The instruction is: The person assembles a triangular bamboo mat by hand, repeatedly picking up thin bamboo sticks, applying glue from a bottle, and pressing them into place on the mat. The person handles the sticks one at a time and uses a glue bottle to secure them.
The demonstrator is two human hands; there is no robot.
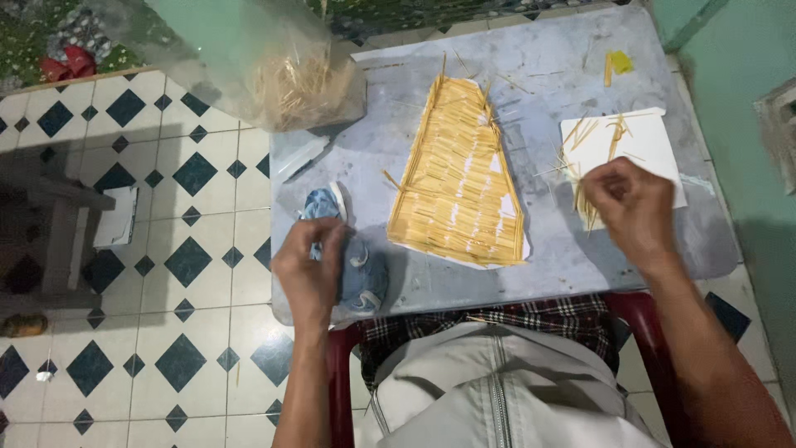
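Observation:
A white trapezoid card covered with rows of glued yellow straw sticks (458,178) lies in the middle of a grey board (547,66). My left hand (308,272) presses on a crumpled blue cloth (362,270) at the board's near left corner. My right hand (632,207) pinches a small bunch of thin straw sticks (585,203) over a white sheet (655,145) with several loose sticks on it.
A clear plastic bag of straw sticks (286,79) sits at the board's far left. A knife (305,158) lies beside it. A yellow scrap (618,62) lies far right. Tiled floor with a wooden stool (58,224) is to the left; a green wall is on the right.

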